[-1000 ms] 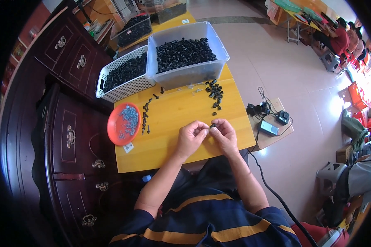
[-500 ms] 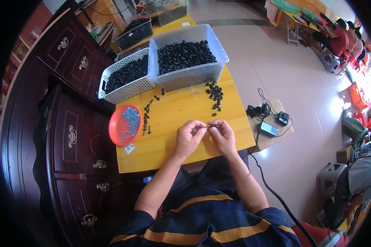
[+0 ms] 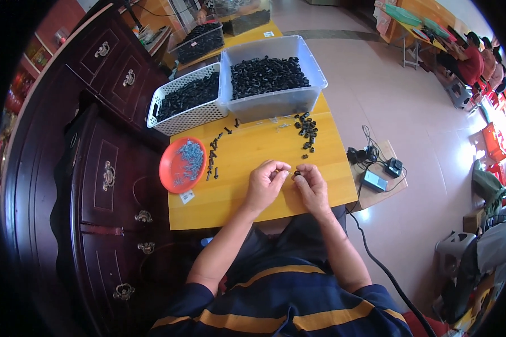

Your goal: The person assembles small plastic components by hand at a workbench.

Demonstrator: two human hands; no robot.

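Observation:
Over the front of the yellow table (image 3: 247,205), my left hand (image 3: 266,184) and my right hand (image 3: 312,190) face each other with a narrow gap between the fingertips. A small black plastic piece (image 3: 297,174) is pinched between my right thumb and fingers. My left thumb and forefinger are also closed together; whatever they hold is too small to name. Left of my hands lies a loose row of black pieces with screws (image 3: 212,157). Beside that row, an orange-red plate (image 3: 166,168) carries a heap of silvery screws (image 3: 191,160). Several small black pieces (image 3: 307,132) lie beyond my right hand.
A large clear bin (image 3: 275,104) and a white perforated basket (image 3: 191,119), both full of black parts, stand at the table's back. Dark wooden drawers (image 3: 109,168) flank the left. A stool with cables and a device (image 3: 374,180) is at the right. Other people sit far right.
My hands have drawn slightly apart, and the black piece now shows in my right fingers. The whole view has shifted a little, moving the table rightward in the picture.

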